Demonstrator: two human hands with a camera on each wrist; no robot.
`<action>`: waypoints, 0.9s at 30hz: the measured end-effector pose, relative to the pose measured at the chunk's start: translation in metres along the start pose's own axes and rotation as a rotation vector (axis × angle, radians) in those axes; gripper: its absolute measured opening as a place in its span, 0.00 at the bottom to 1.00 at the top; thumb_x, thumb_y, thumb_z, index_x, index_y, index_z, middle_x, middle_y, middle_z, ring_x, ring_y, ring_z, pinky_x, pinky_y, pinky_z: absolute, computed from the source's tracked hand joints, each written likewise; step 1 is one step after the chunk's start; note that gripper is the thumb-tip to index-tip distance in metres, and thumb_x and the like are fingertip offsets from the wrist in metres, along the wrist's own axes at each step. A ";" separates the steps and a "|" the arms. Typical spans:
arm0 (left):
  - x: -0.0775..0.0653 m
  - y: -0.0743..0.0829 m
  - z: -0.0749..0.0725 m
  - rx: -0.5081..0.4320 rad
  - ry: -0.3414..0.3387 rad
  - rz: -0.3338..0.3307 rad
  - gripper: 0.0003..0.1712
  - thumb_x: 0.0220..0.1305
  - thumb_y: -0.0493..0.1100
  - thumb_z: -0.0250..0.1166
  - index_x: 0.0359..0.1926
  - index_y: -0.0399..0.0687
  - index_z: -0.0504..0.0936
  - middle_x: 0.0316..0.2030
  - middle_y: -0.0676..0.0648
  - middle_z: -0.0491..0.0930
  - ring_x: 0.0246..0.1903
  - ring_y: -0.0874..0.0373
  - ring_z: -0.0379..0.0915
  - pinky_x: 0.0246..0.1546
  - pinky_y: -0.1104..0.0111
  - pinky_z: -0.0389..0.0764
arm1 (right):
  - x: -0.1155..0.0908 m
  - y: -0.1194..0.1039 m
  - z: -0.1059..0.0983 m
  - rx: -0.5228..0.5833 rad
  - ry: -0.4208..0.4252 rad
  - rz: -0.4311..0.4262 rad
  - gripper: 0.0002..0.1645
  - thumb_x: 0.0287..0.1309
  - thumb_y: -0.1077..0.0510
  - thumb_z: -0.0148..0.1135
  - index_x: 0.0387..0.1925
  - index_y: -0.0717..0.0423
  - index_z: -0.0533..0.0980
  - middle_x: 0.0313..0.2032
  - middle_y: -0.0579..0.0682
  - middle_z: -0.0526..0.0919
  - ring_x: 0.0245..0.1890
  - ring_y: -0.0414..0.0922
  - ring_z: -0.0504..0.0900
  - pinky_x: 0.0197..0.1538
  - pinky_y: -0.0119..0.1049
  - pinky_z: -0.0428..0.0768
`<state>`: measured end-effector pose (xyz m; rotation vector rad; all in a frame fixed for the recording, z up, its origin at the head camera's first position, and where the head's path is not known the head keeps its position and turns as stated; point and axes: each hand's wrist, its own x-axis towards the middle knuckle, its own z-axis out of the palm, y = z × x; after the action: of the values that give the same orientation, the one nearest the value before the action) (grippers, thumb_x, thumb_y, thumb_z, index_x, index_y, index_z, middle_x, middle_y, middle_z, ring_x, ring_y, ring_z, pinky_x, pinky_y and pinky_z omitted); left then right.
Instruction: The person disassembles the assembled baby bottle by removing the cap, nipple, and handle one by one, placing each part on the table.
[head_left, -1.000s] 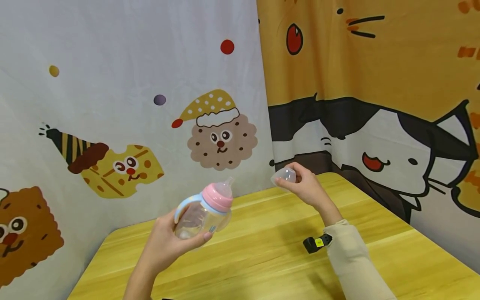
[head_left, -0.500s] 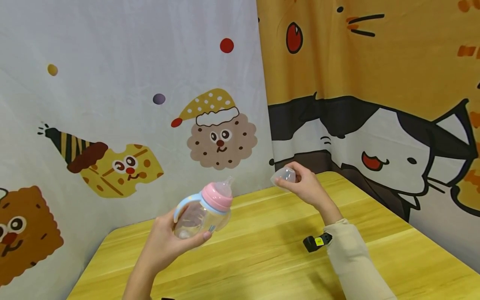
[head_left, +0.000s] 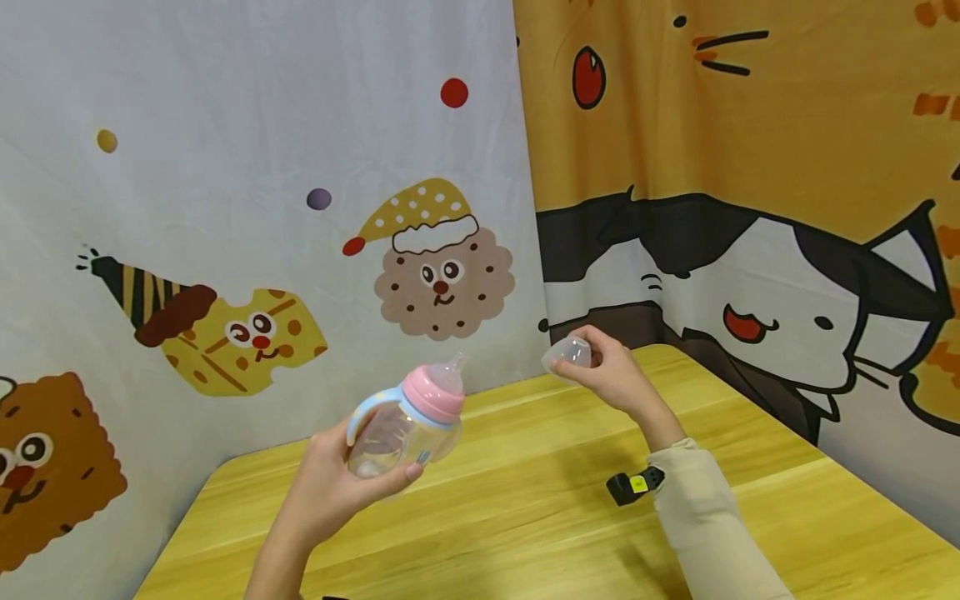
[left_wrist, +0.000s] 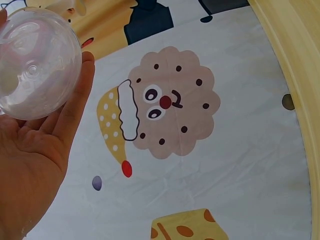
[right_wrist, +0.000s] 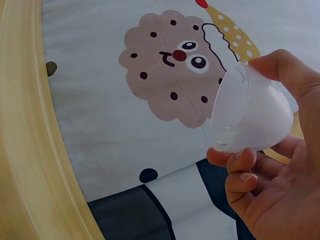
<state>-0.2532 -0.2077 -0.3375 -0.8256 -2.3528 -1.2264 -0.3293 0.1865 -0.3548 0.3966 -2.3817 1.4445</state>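
Note:
A clear baby bottle (head_left: pixel 390 442) with a pink collar, a clear teat and blue handles is held tilted above the table by my left hand (head_left: pixel 333 475). The left wrist view looks at the round base of the bottle (left_wrist: pixel 37 70), with fingers (left_wrist: pixel 75 102) behind it. To the right, my right hand (head_left: pixel 615 371) pinches a translucent dome-shaped bottle cap (head_left: pixel 570 354) by its edges. In the right wrist view the open rim of the cap (right_wrist: pixel 255 110) faces left, thumb above and fingertips below. Cap and bottle are apart, both off the table.
Beneath both hands lies a yellow wood-grain table (head_left: pixel 525 500). A white cartoon-printed curtain (head_left: pixel 247 100) hangs behind it, and an orange cat-printed one (head_left: pixel 750 125) on the right. A black strapped device (head_left: pixel 633 485) sits at the right wrist.

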 end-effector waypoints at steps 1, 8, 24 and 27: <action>0.000 0.000 0.000 0.000 0.000 0.000 0.33 0.54 0.47 0.85 0.60 0.59 0.82 0.45 0.56 0.88 0.41 0.60 0.85 0.39 0.64 0.88 | 0.000 0.000 0.000 0.000 -0.001 -0.001 0.26 0.67 0.48 0.72 0.58 0.55 0.75 0.51 0.59 0.83 0.43 0.52 0.80 0.44 0.42 0.81; 0.000 0.000 0.000 0.007 0.001 -0.007 0.33 0.54 0.48 0.85 0.60 0.59 0.82 0.45 0.57 0.88 0.41 0.60 0.85 0.40 0.64 0.87 | 0.000 0.002 0.000 0.005 -0.004 0.000 0.26 0.67 0.48 0.73 0.58 0.55 0.75 0.49 0.59 0.83 0.41 0.51 0.79 0.43 0.42 0.81; 0.001 -0.001 0.000 0.011 0.002 -0.008 0.33 0.54 0.48 0.85 0.61 0.59 0.82 0.45 0.57 0.88 0.42 0.60 0.86 0.40 0.64 0.88 | 0.002 0.009 0.000 0.001 -0.006 0.004 0.27 0.66 0.48 0.74 0.59 0.56 0.75 0.48 0.58 0.83 0.40 0.51 0.79 0.43 0.42 0.81; 0.001 -0.001 0.000 0.016 0.004 -0.011 0.34 0.54 0.49 0.85 0.61 0.61 0.82 0.45 0.57 0.88 0.42 0.60 0.86 0.40 0.64 0.88 | 0.003 0.010 0.000 -0.006 -0.010 0.009 0.27 0.66 0.48 0.74 0.59 0.56 0.76 0.48 0.58 0.83 0.41 0.51 0.79 0.43 0.42 0.81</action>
<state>-0.2544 -0.2079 -0.3378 -0.8053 -2.3645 -1.2109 -0.3355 0.1912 -0.3617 0.3931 -2.3979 1.4429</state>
